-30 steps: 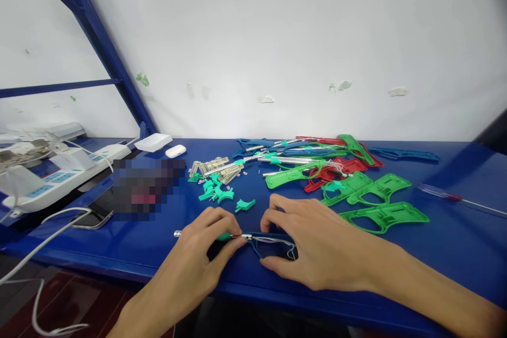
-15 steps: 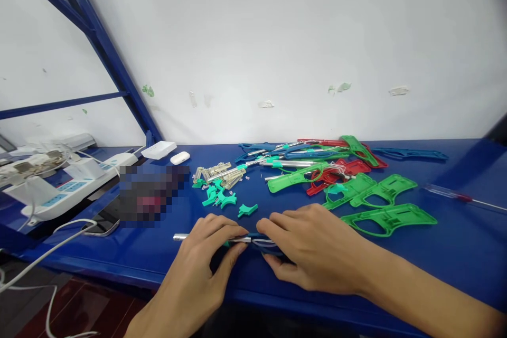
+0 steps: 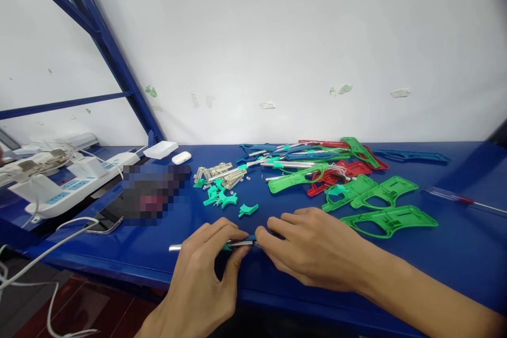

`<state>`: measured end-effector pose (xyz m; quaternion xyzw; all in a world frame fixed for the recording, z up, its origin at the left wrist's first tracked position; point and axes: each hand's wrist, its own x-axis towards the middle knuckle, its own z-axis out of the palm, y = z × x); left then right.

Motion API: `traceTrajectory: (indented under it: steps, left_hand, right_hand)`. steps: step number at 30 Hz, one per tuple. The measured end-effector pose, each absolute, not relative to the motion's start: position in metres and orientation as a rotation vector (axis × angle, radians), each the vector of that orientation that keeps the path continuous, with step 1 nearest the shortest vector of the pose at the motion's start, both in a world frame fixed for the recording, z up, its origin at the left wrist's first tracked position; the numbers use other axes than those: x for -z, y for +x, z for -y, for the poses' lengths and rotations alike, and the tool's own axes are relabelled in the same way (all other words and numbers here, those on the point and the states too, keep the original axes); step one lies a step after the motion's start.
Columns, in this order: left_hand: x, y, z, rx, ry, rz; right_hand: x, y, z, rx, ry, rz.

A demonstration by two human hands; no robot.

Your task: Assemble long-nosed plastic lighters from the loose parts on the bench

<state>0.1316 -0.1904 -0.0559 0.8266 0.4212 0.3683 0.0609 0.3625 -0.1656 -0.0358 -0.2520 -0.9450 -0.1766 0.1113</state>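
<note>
Low at the front of the bench, both hands grip one partly assembled long-nosed lighter [image 3: 240, 243] with a blue handle. Its metal tube sticks out to the left past my left hand [image 3: 206, 266], whose thumb and fingertips pinch the shaft near a teal piece. My right hand [image 3: 312, 248] is closed around the handle end and covers most of it. Loose teal triggers [image 3: 228, 199] lie just beyond my left hand. Green handle halves [image 3: 390, 220] rest to the right, past my right wrist.
Farther back is a pile of blue, red and green handle parts with metal tubes [image 3: 297, 164]. Small beige parts [image 3: 225, 174] lie left of it. A screwdriver [image 3: 465, 200] is at right. On the left are a phone [image 3: 105, 219], a white case [image 3: 181, 158] and a power strip [image 3: 75, 187].
My right hand has closed further over the handle, hiding the white wire and blue shell that showed before. The metal tube has shifted slightly down and left.
</note>
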Motion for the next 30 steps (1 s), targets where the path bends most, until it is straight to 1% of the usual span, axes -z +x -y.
traceTrajectory:
  steps: [5,8,15,24,30]
  left_hand:
    - [0.057,0.134,0.193,-1.106,2.504,-1.298]
    - [0.054,0.133,0.192,-1.034,2.466,-1.303]
    - [0.046,0.117,0.184,-0.691,2.464,-1.315]
    - [0.053,0.107,0.177,-0.731,2.493,-1.316]
    - [0.052,0.113,0.178,-0.776,2.576,-1.300]
  right_hand:
    - [0.035,0.363,0.166,0.462,-0.729,2.754]
    - [0.030,0.366,0.167,0.311,-0.798,2.763]
    - [0.021,0.373,0.164,-0.098,-0.919,2.749]
    - [0.008,0.388,0.162,-0.515,-1.171,2.681]
    - [0.003,0.392,0.161,-0.597,-1.211,2.646]
